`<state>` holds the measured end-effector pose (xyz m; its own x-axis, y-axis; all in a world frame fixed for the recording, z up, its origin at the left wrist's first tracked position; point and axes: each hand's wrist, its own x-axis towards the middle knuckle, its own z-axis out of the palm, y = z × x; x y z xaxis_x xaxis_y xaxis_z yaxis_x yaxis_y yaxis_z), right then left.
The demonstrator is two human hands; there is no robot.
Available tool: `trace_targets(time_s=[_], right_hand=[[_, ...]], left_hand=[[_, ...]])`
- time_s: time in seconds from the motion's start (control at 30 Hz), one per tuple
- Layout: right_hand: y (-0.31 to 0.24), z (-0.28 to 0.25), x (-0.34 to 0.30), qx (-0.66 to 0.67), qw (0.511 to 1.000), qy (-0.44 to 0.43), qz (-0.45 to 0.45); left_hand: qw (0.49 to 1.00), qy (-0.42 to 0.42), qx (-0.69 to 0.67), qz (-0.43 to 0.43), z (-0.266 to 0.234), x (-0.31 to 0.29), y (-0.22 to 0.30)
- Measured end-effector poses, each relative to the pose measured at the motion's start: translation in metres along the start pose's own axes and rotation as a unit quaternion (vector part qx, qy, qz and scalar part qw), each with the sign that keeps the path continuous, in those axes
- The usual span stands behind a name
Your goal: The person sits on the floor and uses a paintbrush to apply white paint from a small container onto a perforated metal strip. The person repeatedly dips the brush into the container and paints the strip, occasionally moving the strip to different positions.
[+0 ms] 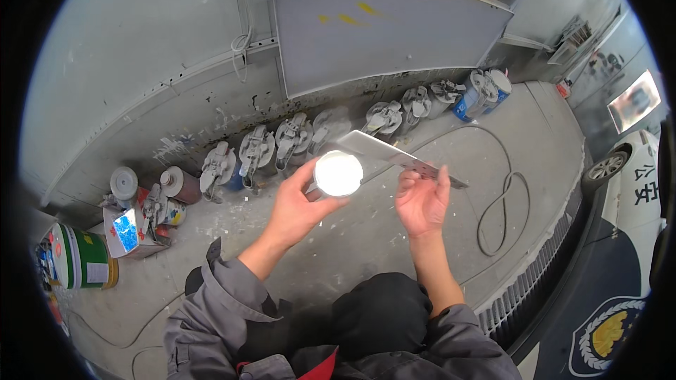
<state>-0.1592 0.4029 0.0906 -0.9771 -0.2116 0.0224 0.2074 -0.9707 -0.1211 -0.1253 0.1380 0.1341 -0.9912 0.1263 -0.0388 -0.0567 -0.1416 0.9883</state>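
My left hand (pixel 296 205) is closed around the side of a round lamp-like thing (pixel 339 174), whose face is so bright white that no detail shows in it. My right hand (pixel 424 204) pinches the lower right end of a thin flat plate (pixel 379 146) between thumb and fingers. The plate tilts and is seen nearly edge-on, pale at its upper left end and darker with small spots or holes near my fingers. Its upper left end hangs just above the bright round face; whether they touch I cannot tell.
Several grey paint-spattered cans with clamp-like tops (pixel 257 148) line the wall. A green bucket (pixel 88 257) and an open box (pixel 134 229) stand at left. A dark hose (pixel 508 190) loops over the floor at right, near a floor grate (pixel 539 267) and a white and dark car (pixel 620 239).
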Motion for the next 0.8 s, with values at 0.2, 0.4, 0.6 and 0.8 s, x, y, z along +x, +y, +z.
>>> trace_targets(time_s=[0.2, 0.4, 0.6, 0.8], right_hand=[[0.021, -0.017, -0.003, 0.019, 0.998, -0.047, 0.029], [0.033, -0.013, -0.003, -0.021, 0.996, -0.067, 0.053], [0.023, -0.001, -0.004, -0.127, 0.989, -0.078, 0.022], [-0.006, 0.002, -0.002, -0.194, 0.978, -0.071, 0.014]], left_hand=[[0.999, 0.001, -0.033, 0.008, 0.010, -0.004, 0.002], [0.998, -0.005, -0.064, 0.011, 0.020, -0.008, 0.005], [0.997, -0.006, -0.077, 0.024, 0.020, -0.009, 0.006], [0.998, 0.004, -0.058, 0.024, 0.016, -0.011, 0.009]])
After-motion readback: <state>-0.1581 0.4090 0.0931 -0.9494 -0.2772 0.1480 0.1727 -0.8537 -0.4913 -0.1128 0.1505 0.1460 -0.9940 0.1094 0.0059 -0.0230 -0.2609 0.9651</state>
